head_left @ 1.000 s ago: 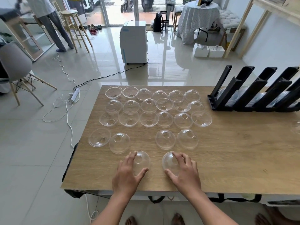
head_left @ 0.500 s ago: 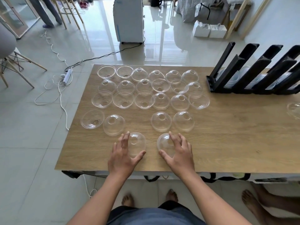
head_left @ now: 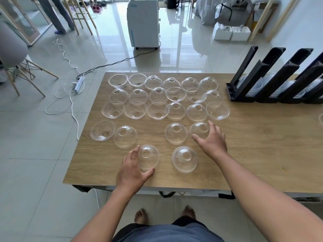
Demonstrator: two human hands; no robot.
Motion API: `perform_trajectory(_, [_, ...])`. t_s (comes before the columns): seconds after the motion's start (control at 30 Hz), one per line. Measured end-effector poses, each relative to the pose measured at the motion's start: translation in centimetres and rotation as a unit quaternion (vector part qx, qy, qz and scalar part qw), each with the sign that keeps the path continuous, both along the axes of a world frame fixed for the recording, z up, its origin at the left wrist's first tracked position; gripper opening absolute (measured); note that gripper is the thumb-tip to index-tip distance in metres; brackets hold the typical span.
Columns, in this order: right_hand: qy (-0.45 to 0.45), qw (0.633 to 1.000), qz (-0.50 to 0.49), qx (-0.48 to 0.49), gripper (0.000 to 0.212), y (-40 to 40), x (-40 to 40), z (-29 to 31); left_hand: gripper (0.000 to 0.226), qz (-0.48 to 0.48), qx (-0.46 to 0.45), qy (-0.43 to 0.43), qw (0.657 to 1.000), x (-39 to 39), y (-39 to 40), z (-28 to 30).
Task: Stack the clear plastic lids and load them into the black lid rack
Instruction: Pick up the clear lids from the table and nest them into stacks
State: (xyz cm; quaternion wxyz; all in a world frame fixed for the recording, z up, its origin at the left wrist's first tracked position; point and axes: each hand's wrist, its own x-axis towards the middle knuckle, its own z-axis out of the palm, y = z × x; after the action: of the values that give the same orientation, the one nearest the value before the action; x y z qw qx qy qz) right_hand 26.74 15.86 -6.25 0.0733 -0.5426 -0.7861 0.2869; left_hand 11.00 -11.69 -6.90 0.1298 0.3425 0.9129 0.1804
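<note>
Head view: no readable writing. Left hand [head_left: 132,170] cups a clear lid [head_left: 149,157] near the desk [head_left: 262,154] front edge; right hand [head_left: 212,140] curls around another lid [head_left: 199,131]. Black rack [head_left: 258,79] stands far right.

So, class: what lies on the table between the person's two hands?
In the head view, one clear plastic dome lid sits untouched on the wooden table, between the left hand and right hand.
</note>
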Motion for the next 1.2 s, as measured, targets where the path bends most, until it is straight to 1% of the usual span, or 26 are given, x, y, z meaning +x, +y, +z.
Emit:
perform_trajectory(0.03, [-0.006, 1.0, 0.006, 0.012, 0.094, 0.0, 0.0, -0.2, 0.108, -0.001, -0.004, 0.002, 1.0, 0.0, 0.0, 0.0])
perform_trajectory(0.1, [0.008, 1.0, 0.002, 0.027, 0.089, -0.1, 0.3, -0.3, 0.107, -0.002, -0.008, 0.003, 1.0, 0.1, 0.0, -0.1])
perform_trajectory(0.23, [0.091, 0.994, -0.042, 0.037, 0.087, -1.5, 1.8, 0.9, 0.106, 0.003, -0.007, 0.004, 1.0, 0.1, 0.0, -0.1])
perform_trajectory(0.3, [0.134, 0.989, -0.027, 0.063, 0.087, -3.5, 2.9, 1.7, 0.105, 0.006, -0.001, 0.005, 1.0, 0.2, 0.0, -0.2])
perform_trajectory(0.37, [0.153, 0.984, 0.021, 0.093, 0.086, -6.1, 3.6, 2.1, 0.104, 0.008, 0.0, 0.002, 1.0, 0.3, 0.0, -0.3])
perform_trajectory(0.47, [0.124, 0.98, 0.102, 0.12, 0.086, -9.6, 3.6, 1.3, 0.105, 0.013, -0.005, -0.001, 1.0, 0.2, 0.2, -0.3])
perform_trajectory(0.57, [0.102, 0.98, 0.133, 0.106, 0.087, -11.3, 3.3, -0.3, 0.105, 0.013, -0.005, 0.0, 1.0, 0.1, 0.2, -0.2])
perform_trajectory(0.67, [0.116, 0.981, 0.134, 0.084, 0.086, -11.7, 3.1, -1.8, 0.104, 0.012, 0.002, 0.0, 1.0, 0.1, 0.2, -0.2])
perform_trajectory(0.8, [0.104, 0.979, 0.135, 0.112, 0.085, -11.7, 2.7, -2.8, 0.107, 0.011, 0.01, -0.003, 1.0, -0.1, 0.0, -0.4])
perform_trajectory(0.9, [0.108, 0.981, 0.113, 0.116, 0.083, -11.8, 2.3, -3.1, 0.111, 0.027, 0.028, -0.04, 0.998, -0.5, -0.2, -0.5])
perform_trajectory(1.0, [0.116, 0.983, 0.088, 0.115, 0.081, -11.9, 1.9, -3.3, 0.112, 0.056, 0.066, -0.082, 0.993, -0.8, -0.1, -0.2])
perform_trajectory(1.03, [0.118, 0.983, 0.083, 0.114, 0.081, -12.0, 1.8, -3.3, 0.11, 0.063, 0.078, -0.082, 0.992, -0.8, 0.1, -0.1])
perform_trajectory(1.1, [0.121, 0.983, 0.08, 0.116, 0.082, -12.1, 1.8, -3.4, 0.1, 0.06, 0.096, -0.051, 0.992, -0.5, 0.9, 0.5])
perform_trajectory(1.2, [0.118, 0.982, 0.082, 0.123, 0.084, -12.2, 1.9, -3.5, 0.082, 0.027, 0.121, -0.012, 0.992, 0.2, 3.9, 1.7])
